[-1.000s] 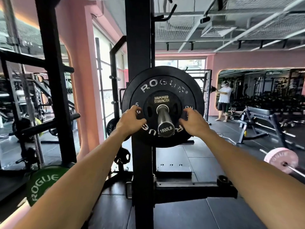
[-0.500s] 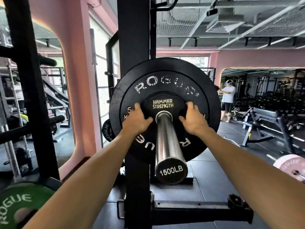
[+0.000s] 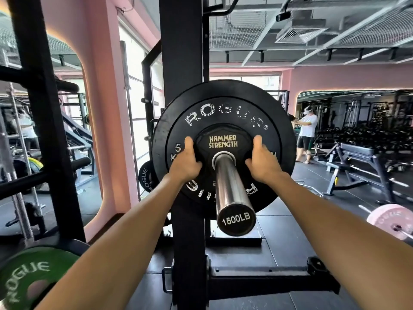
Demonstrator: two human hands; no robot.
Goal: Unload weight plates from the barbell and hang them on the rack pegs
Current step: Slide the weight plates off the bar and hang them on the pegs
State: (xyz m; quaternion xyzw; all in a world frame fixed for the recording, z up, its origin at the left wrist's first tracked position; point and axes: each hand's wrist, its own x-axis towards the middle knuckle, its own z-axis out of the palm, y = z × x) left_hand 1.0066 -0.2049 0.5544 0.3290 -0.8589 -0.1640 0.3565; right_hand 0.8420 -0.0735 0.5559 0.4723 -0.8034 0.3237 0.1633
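Note:
A chrome barbell sleeve (image 3: 230, 191) with a "1500LB" end cap points straight at me. On it sit a small black Hammer Strength plate (image 3: 223, 142) in front, a black 5 kg Rogue plate (image 3: 223, 113) behind it, and a larger black plate (image 3: 163, 130) at the back. My left hand (image 3: 185, 162) grips the left edge of the small plate. My right hand (image 3: 261, 162) grips its right edge. Both sets of fingers curl around its rim, thumbs up.
The black rack upright (image 3: 183, 52) stands right behind the plates, its base foot (image 3: 268, 280) running along the floor. A small black Rogue plate (image 3: 145, 177) hangs low behind it. A green Rogue plate (image 3: 29, 278) is at bottom left, a pink plate (image 3: 391, 220) on another bar at right. A person (image 3: 308, 135) and a bench (image 3: 357, 157) are far right.
I have come closer to the bar end. Both hands slid up from the lower face of the Rogue plate onto the side edges of the small Hammer Strength plate.

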